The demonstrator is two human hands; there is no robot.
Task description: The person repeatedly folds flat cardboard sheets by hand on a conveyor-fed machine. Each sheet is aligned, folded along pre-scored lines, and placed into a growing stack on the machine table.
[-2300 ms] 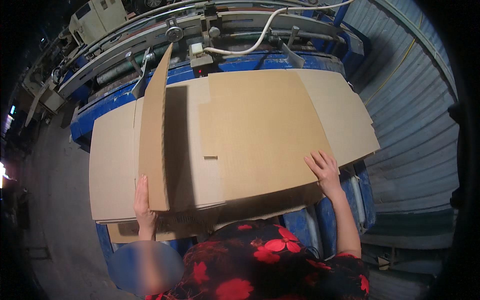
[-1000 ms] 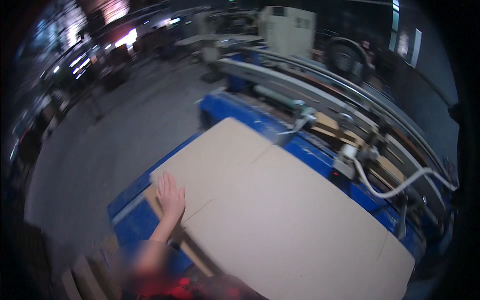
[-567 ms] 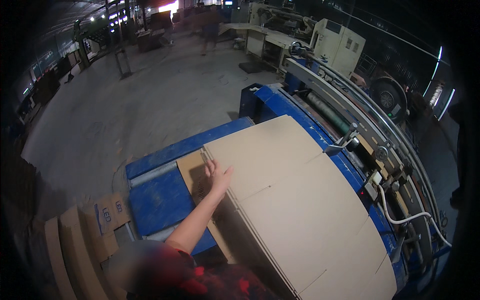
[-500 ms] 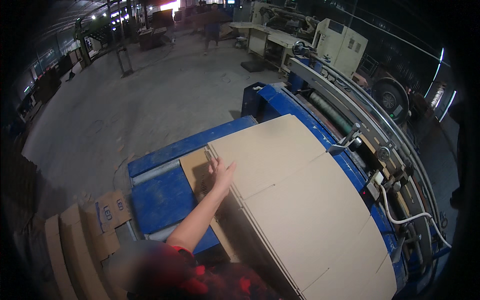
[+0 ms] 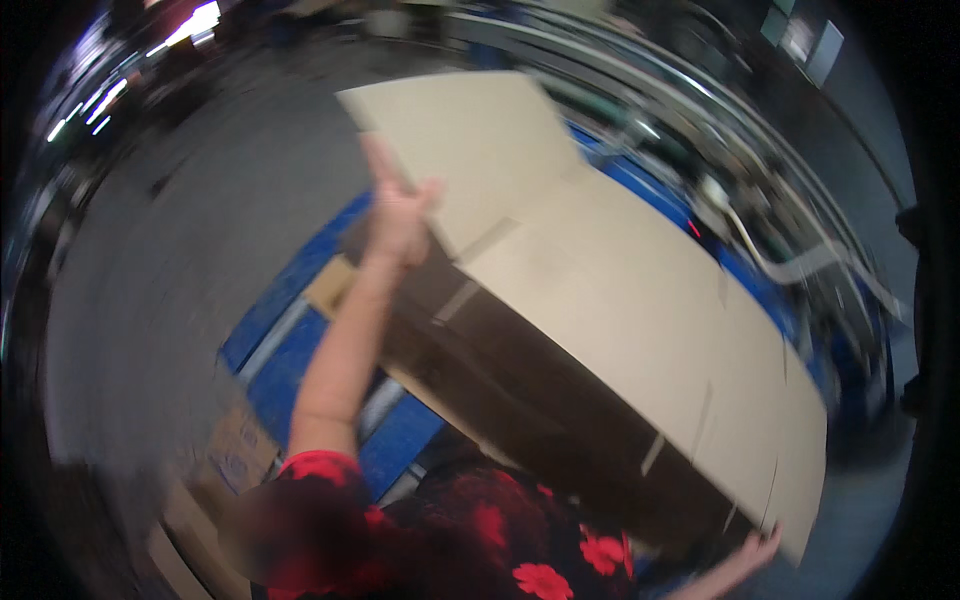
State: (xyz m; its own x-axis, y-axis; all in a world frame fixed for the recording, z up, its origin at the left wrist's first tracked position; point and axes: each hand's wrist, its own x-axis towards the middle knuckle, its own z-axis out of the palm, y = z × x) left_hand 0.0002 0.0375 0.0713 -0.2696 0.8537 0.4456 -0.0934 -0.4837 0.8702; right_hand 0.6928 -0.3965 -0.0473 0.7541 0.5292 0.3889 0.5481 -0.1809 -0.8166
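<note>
A large tan cardboard sheet point(image 5: 620, 290), slotted and creased like an unfolded carton, is lifted over the blue machine bed. My left hand point(image 5: 400, 215) grips its far left edge, thumb on top, fingers partly hidden by blur. That end panel bends upward at the crease. At the near right corner my right hand point(image 5: 752, 552) pinches the sheet's edge. Below the raised edge lies a shaded brown cardboard surface point(image 5: 520, 390) with pale slots; whether it is one sheet or a stack I cannot tell.
A blue roller machine point(image 5: 640, 180) with rails and a pale cable point(image 5: 755, 245) runs along the right. The blue bed point(image 5: 290, 375) shows at left. Printed cardboard point(image 5: 240, 450) and folded cartons point(image 5: 185, 540) stand at lower left. Grey floor point(image 5: 200, 260) stretches beyond.
The cardboard sheet has risen, and its far panel now bends up. My left hand has gone from resting at the edge to gripping it. My right hand has come into view. The view has swung.
</note>
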